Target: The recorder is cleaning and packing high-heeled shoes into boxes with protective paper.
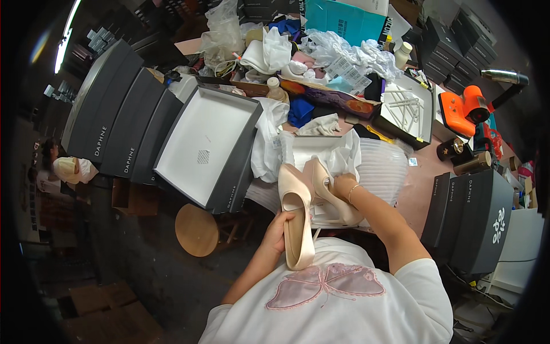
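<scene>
My left hand is closed round the side of a pale satin high-heeled shoe, tilted with its toe pointing away from me. Just right of it is a matching high-heeled shoe, over the white wrapping. My right hand, with a thin bracelet at the wrist, grips this second shoe near its opening; some fingertips are hidden. Behind both shoes lies an opened white shoe box with tissue paper spilling from its right side.
To the left, a dark box lid shows its white inside, next to several dark shoe boxes. Ribbed padding lies right of the shoes. A black tray of white sticks, an orange device and more boxes are farther right.
</scene>
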`<state>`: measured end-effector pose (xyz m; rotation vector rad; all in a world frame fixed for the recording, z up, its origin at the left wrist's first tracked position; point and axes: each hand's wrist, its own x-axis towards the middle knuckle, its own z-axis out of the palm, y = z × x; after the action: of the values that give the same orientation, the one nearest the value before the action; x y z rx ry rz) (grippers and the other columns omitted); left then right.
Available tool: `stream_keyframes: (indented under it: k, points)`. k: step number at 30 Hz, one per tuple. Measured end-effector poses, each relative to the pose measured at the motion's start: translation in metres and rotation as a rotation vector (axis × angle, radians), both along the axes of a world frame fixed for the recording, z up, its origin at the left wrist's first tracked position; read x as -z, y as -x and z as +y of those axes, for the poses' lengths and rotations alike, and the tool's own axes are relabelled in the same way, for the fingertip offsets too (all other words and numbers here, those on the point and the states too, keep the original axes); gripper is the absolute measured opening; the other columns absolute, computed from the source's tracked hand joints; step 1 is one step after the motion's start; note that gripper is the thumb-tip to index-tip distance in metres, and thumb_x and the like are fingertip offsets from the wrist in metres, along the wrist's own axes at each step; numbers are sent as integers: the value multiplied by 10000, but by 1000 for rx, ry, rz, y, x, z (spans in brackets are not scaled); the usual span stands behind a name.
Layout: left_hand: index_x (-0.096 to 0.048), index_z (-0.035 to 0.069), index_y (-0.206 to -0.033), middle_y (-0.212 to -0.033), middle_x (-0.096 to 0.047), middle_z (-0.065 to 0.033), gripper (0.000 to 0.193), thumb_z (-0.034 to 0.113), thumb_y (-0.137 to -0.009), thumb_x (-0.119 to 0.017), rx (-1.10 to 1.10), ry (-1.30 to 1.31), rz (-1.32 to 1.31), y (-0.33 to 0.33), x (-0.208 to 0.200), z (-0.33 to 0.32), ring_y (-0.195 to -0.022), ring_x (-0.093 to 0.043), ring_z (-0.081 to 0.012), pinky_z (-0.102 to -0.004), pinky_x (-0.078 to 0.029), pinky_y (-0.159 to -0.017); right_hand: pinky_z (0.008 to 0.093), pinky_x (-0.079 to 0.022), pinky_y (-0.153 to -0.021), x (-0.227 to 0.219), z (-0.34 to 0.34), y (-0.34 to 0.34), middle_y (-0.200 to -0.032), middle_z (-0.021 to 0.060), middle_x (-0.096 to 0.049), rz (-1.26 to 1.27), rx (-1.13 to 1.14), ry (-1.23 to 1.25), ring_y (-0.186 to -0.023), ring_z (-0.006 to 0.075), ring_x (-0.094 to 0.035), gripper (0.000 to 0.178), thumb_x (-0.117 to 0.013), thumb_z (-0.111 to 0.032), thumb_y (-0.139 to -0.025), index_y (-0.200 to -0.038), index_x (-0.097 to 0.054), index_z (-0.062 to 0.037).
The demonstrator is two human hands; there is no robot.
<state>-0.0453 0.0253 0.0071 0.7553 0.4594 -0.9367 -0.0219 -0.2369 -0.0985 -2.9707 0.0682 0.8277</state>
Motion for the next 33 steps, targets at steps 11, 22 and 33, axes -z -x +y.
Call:
stream_keyframes:
  k: [11,22,33]
  points:
    - [-381,98,-1308,-1107,-581,-120,470,144,-887,-585,-155,-104,-4,-8,-4,4,-973,-621,-256,-404,-552,-806,350,-524,-660,-132,-12,24,-902,100,-664,-506,-180,4,-829,247,-665,92,-585,-91,-816,-891,-608,-43]
    - [88,198,-1505,-1467,-237,-126,940,-115,-813,-466,-79,-89,-362,32,-32,-31,-1295,-374,-244,-381,-404,-1027,491,-440,-878,-147,86,-10,-1258,136,-508,-694,-250,-306,-1132,311,-506,478,-636,-123,-743,-1204,-511,-125]
    - [30,146,-1510,-1401,-356,-170,907,-81,-806,-495,-185,-143,-264,24,-39,-4,-1192,-484,-266,-387,-444,-972,394,-505,-818,-24,-10,-83,-953,231,-663,-324,222,-459,-915,352,-646,217,-521,-20,-796,-970,-645,16]
